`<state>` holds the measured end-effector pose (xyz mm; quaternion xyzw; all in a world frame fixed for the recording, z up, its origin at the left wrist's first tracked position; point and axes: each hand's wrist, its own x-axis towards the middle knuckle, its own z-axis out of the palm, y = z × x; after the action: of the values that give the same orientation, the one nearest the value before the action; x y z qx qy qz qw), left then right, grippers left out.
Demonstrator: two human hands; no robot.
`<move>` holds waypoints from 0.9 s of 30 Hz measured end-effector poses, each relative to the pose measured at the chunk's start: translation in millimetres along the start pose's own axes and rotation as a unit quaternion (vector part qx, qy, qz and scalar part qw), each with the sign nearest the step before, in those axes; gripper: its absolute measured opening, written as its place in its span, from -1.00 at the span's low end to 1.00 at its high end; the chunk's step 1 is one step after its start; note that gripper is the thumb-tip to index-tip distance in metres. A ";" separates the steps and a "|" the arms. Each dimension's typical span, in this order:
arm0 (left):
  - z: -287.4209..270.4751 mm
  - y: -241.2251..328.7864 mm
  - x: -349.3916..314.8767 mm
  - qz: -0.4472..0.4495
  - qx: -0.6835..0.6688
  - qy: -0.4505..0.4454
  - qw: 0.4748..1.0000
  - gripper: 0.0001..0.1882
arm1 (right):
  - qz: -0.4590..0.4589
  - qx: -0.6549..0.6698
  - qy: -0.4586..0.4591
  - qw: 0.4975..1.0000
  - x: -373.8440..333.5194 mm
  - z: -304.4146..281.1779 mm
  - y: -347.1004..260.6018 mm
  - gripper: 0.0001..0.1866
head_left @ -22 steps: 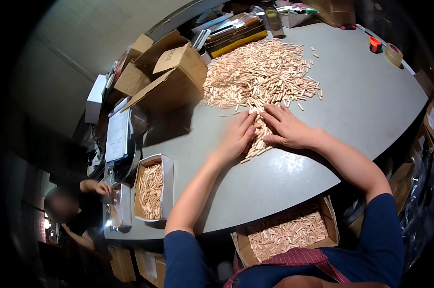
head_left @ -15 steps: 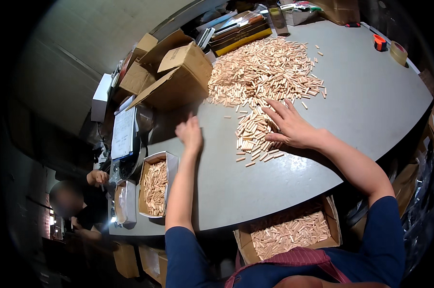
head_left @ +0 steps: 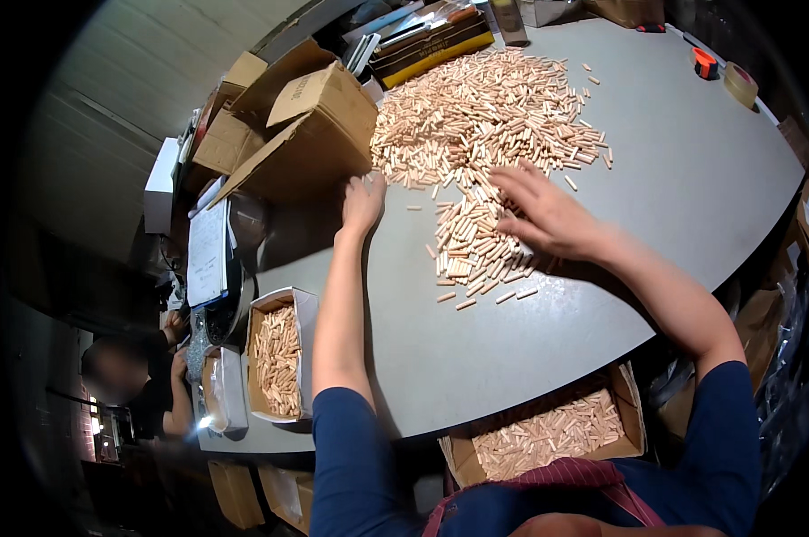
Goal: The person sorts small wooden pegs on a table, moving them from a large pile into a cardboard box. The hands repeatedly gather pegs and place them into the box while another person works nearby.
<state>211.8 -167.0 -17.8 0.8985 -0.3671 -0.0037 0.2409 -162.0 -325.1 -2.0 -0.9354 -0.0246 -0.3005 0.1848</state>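
Note:
A large pile of short wooden dowel pins [head_left: 489,112] covers the back middle of the grey table [head_left: 655,170]. A smaller spread of dowels [head_left: 476,242] runs from it toward me. My right hand [head_left: 548,210] lies over the right side of this spread, its fingers stretched and apart, touching the dowels. Beside the pile's left edge is my left hand [head_left: 363,204], close to the lower corner of an opened cardboard box [head_left: 333,134]. Its fingers point away from me, slightly bent and a little apart, and I see nothing held in them.
A white box of dowels [head_left: 279,358] stands at the table's left front. Another carton of dowels [head_left: 548,438] sits below the front edge. A clipboard [head_left: 208,255] lies at left, near another person [head_left: 154,385]. Tape [head_left: 741,85] and an orange-black tool [head_left: 705,63] lie far right.
My left hand has moved forward, toward the cardboard box and the pile. My right hand has shifted slightly right among the dowels. The view has tilted a little, and the other person's hands have moved.

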 end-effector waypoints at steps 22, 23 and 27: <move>11.5 99.9 -168.2 0.398 -0.101 -0.085 0.908 -0.41 | -0.024 0.049 0.012 0.998 -1.2 5.9 12.4 -0.53; 11.2 101.9 -177.5 0.407 -0.068 -0.055 0.909 -0.46 | -0.056 0.035 -0.011 0.998 -1.7 5.2 5.7 -0.49; 3.5 106.6 -206.3 0.394 -0.067 -0.055 0.915 -0.52 | -0.101 0.020 -0.134 0.986 -7.8 8.0 -28.8 -0.29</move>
<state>-9.6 -97.5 -9.5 0.6613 -0.7028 0.0174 0.2614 -168.4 -294.9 -2.9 -0.9561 -0.1493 -0.1890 0.1671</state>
